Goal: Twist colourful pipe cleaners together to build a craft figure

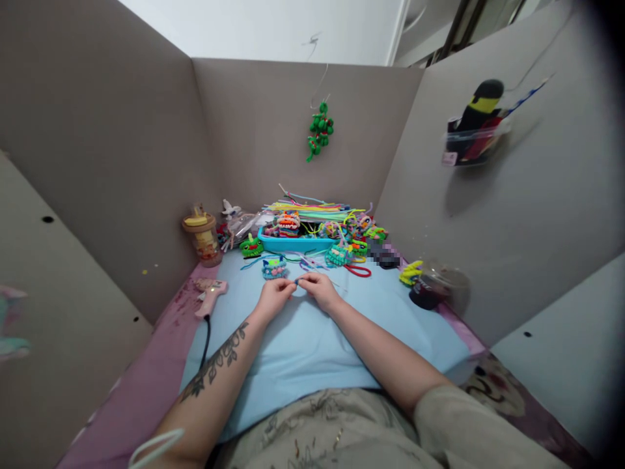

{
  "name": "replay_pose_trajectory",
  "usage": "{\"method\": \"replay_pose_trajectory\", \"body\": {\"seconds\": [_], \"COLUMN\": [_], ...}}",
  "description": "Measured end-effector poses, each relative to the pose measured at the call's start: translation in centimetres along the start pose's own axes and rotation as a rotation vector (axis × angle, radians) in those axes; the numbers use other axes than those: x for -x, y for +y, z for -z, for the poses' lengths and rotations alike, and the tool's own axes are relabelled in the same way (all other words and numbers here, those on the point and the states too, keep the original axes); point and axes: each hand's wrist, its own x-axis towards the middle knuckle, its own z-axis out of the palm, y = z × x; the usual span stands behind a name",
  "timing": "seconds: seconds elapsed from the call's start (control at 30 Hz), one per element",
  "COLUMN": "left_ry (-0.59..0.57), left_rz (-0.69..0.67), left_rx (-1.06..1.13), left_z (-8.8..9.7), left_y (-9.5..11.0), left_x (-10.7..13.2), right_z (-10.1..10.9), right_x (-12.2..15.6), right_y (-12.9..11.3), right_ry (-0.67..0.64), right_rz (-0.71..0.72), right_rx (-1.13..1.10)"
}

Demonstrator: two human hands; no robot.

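Over the blue cloth [303,355], my left hand [276,297] and my right hand [319,290] meet fingertip to fingertip. Both are pinched on a tiny dark blue piece [296,282], which looks like a bit of pipe cleaner; most of it is hidden by the fingers. Just beyond my left hand sits a light blue pipe-cleaner figure [274,268] with pointed ears. Past my right hand lie a turquoise pipe-cleaner figure [339,255] and a red loop [359,270]. Loose thin pipe cleaners [312,262] lie between the figures.
At the back, a bright blue tray [303,245] holds figures, with many pipe cleaners [317,212] behind. A pink glue gun [211,297] and a lidded cup [204,242] stand left. A dark cup [428,293] is right. Grey panels [273,130] enclose the table.
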Motion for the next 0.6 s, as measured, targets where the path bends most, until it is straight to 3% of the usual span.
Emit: {"method": "replay_pose_trajectory", "body": {"seconds": [0.33, 0.6], "left_ry": [-0.140, -0.200], "left_rz": [0.123, 0.187], "left_rx": [0.230, 0.333], "left_z": [0.09, 0.28], "left_y": [-0.19, 0.20], "left_x": [-0.14, 0.08], "right_z": [0.25, 0.32], "right_x": [-0.24, 0.24], "right_y": [-0.07, -0.75], "right_ry": [-0.020, -0.015], "right_rz": [0.152, 0.195], "right_rx": [0.013, 0.050]}}
